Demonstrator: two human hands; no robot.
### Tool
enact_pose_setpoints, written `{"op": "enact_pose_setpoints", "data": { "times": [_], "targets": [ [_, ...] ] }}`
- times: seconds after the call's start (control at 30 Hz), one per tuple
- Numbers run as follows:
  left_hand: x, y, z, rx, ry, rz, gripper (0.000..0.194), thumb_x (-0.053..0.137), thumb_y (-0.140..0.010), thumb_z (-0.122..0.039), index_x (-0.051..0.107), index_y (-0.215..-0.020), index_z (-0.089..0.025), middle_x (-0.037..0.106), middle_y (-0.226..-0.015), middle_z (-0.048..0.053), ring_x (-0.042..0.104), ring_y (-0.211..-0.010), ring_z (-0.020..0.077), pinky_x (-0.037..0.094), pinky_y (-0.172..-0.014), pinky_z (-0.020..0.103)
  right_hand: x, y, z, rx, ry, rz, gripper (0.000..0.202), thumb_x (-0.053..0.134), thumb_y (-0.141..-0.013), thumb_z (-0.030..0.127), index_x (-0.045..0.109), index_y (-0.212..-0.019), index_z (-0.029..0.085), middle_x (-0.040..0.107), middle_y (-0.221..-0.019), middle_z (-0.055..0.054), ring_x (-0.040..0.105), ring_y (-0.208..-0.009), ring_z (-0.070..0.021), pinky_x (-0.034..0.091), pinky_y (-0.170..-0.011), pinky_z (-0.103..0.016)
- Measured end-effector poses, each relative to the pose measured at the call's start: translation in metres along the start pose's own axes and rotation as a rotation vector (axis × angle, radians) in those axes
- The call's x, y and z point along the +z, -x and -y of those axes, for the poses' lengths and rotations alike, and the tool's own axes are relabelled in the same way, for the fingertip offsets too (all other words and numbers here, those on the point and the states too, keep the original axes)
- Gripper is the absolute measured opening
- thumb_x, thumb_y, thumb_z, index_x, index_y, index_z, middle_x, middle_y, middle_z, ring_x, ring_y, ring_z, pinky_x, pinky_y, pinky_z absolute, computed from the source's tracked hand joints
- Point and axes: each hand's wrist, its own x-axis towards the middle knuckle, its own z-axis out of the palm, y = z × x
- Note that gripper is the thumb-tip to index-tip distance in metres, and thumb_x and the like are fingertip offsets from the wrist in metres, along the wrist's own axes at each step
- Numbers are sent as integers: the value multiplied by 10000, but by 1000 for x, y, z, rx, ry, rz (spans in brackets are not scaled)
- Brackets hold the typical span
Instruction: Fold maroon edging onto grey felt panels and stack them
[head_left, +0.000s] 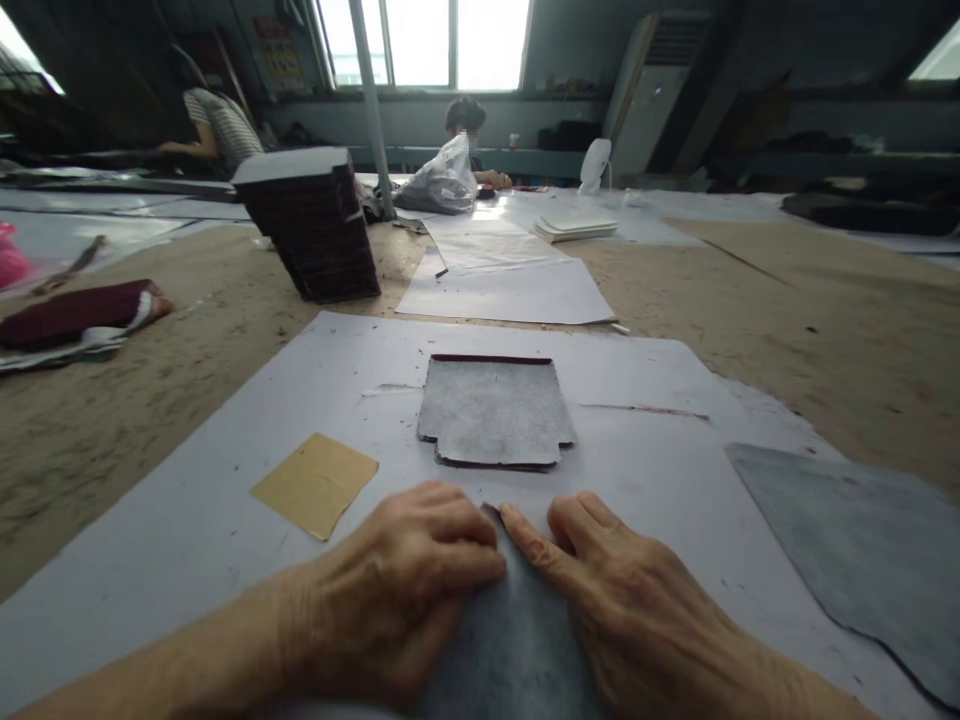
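One grey panel [517, 640] lies under the curled left hand [409, 580] and the right hand [637, 585], forefinger at its tip; whether either pinches it, I cannot tell.

Nearest grey piece [517, 650]: matt, felt-like. White sheet [645, 480]: smooth, paper-like. Bag [450, 178]: glossy, crinkled plastic.

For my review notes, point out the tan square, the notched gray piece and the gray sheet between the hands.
Tan square [316, 484]: head view, middle of its upper face.
Notched gray piece [495, 411]: head view, middle of its gray face.
Handled gray sheet [516, 645]: head view, exposed surface, low in the picture.
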Motion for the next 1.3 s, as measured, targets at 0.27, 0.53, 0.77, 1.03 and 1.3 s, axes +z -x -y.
{"op": "enact_pose_setpoints", "data": {
  "times": [0.27, 0.53, 0.77, 1.03, 1.3],
  "targets": [
    [14, 12, -21, -113, -136, 35, 319, 444, -706, -61, 568, -997, -99, 580, -929, 95, 498, -852, 211, 440, -780, 378, -8, -10, -5, -36, -25, 78, 619, 335, -671, 3, 393, -1276, 118, 490, -804, -95, 488, -678, -158, 483, -540, -251],
    [17, 13, -16, -64, -217, 67, 327, 469, -703, -143, 549, -1013, -74, 573, -924, 105, 496, -851, 224, 435, -746, 380, -6, -15, -1, -10, 14, 115, 677, 330, -657, -3, 395, -1305, 185, 488, -777, -86, 483, -600, -152, 457, -497, -267],
    [18, 18, -18, -85, -251, 58, 291, 515, -614, -134, 542, -904, -140, 567, -896, 60, 485, -803, 196, 393, -747, 372, -22, -17, -12, 321, -330, 215, 593, 313, -718, 48, 449, -1246, 281, 537, -840, -31, 529, -714, -138, 447, -690, -287],
    [14, 16, -17, -88, -183, 2, 283, 465, -692, -72, 566, -935, -175, 561, -970, 39, 491, -853, 181, 376, -786, 361, -23, 8, 2, 626, -251, 135, 55, 471, -790, 238, 503, -778, 194, 557, -825, -24, 510, -804, -181, 380, -707, -317],
    [21, 23, -1, -4, -262, -182, 228, 417, -874, -189, 504, -1083, -212, 598, -877, 29, 517, -778, 168, 364, -706, 331, -23, -3, 29, 209, -165, -61, 121, 420, -731, 74, 507, -712, 156, 572, -761, -60, 497, -693, -160, 330, -605, -274]
  ]
}}
